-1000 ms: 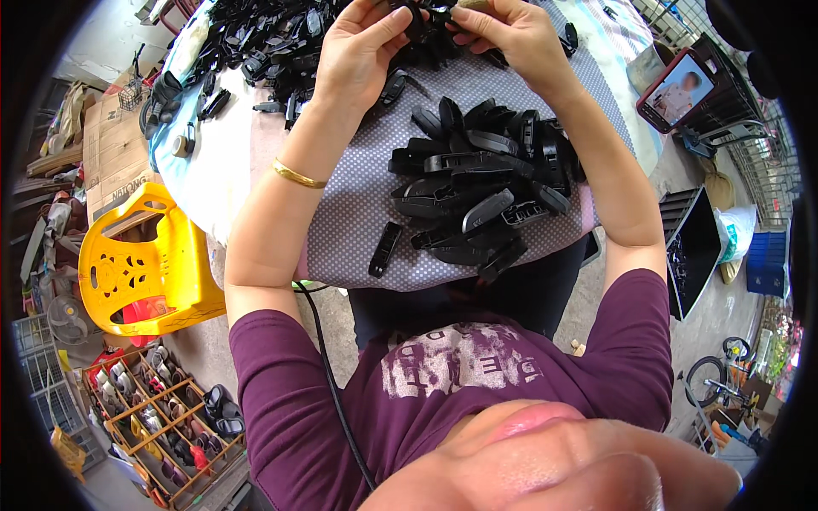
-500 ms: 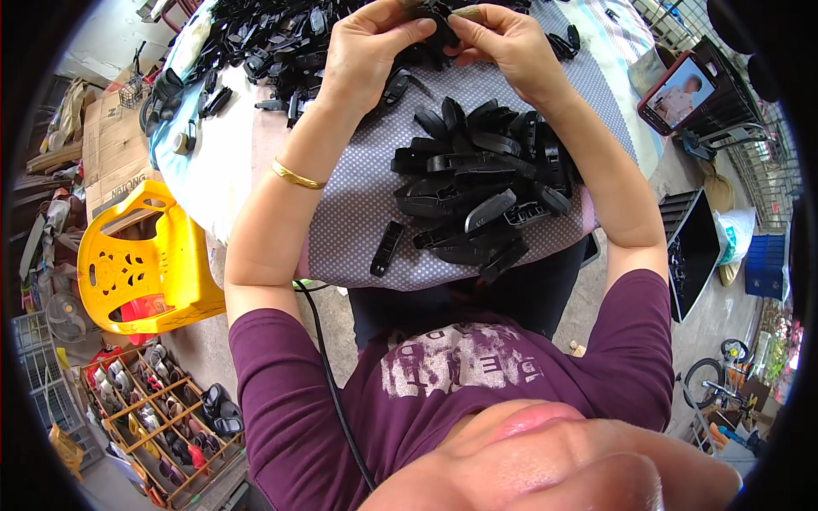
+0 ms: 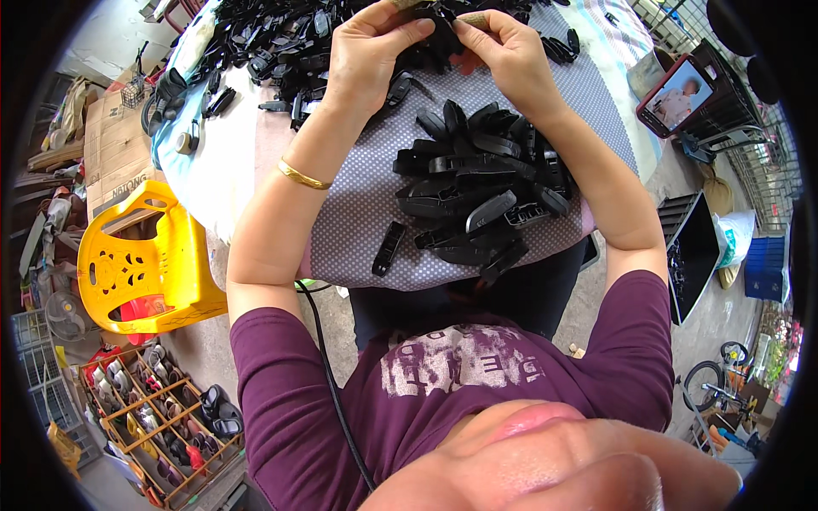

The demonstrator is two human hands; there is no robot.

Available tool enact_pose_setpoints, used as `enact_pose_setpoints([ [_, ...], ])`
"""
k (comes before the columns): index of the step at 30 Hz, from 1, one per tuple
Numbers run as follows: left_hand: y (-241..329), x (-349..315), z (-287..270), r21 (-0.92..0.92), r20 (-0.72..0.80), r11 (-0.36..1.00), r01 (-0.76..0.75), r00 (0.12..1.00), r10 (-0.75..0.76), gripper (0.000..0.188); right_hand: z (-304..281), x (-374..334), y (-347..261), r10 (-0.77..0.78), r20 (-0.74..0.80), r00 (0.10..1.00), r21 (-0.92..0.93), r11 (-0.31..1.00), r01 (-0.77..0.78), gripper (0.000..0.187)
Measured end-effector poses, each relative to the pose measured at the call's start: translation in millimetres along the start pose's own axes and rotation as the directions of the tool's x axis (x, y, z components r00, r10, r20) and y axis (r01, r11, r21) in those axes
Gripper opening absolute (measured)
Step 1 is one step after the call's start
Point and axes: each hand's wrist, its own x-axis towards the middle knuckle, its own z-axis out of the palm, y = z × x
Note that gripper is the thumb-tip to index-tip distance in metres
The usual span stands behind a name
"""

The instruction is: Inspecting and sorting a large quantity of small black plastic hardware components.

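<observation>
Head view: we see a heap (image 3: 281, 53) toward the table's (image 3: 351, 243) left edge, the left hand (image 3: 362, 60) pinching a black piece (image 3: 440, 27) above it, a smaller pile (image 3: 486, 170) handy by the near edge — and the right hand (image 3: 515, 64), fingers almost closed too, presumably steadying that piece.

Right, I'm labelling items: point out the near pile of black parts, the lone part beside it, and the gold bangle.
Near pile of black plastic parts (image 3: 486, 180), head view: a part mid-pile.
Lone black plastic part (image 3: 388, 249), head view: middle of its length.
Gold bangle (image 3: 304, 176), head view: middle of its band.
</observation>
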Motion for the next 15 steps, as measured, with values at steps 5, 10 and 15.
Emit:
enact_pose_setpoints([
  [5,4.0,1.5,1.2,0.047,0.047,0.999,0.024,0.999,-0.027,0.039,0.9,-1.0,-0.1,-0.052,-0.012,0.999,-0.015,0.999,0.052,0.010],
  [10,-0.7,-4.3,14.6,0.052,-0.014,0.998,0.020,1.000,-0.020,0.037,3.1,-3.1,0.3,-0.293,-0.014,0.956,-0.246,0.928,0.281,0.014],
  [15,3.8,-2.8,5.0,-0.005,0.087,0.999,-0.035,0.996,0.035,0.034,-1.9,4.7,-1.1,-0.174,0.091,0.981,-0.194,0.963,0.189,0.028],
])
